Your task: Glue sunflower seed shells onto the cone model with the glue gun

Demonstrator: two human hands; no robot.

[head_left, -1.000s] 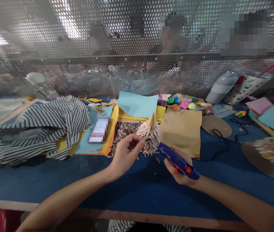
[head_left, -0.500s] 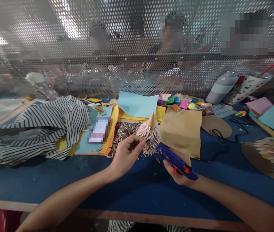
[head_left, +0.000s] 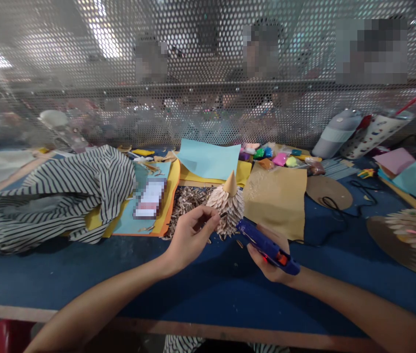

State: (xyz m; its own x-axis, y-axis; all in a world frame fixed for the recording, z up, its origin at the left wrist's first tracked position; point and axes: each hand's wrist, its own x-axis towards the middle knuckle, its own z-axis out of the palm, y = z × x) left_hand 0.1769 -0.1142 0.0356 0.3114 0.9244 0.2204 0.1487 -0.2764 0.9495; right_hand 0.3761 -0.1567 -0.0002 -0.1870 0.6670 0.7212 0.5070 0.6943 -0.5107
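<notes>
A pointed paper cone (head_left: 231,185) stands upright, its lower part covered with overlapping pale pieces like seed husks. My left hand (head_left: 193,235) is at the cone's left side, thumb and forefinger pinched on a small dark husk-like piece (head_left: 224,214). In my right hand (head_left: 274,255) is a blue glue gun (head_left: 266,245), its nozzle close to the cone's lower right; whether it touches is unclear. A red light glows on the gun near my fingers. Behind my left hand lies a heap of loose husks (head_left: 189,198).
A striped cloth (head_left: 64,191) and a phone (head_left: 151,196) on coloured paper are to the left. Brown paper (head_left: 277,196), a cardboard disc (head_left: 329,192) and a black cord (head_left: 343,208) lie right. A bottle (head_left: 336,133) leans against the perforated metal screen (head_left: 200,113); people sit beyond it.
The glue gun's nozzle has shifted very slightly left, toward the cone. My left hand and the cone look unmoved.
</notes>
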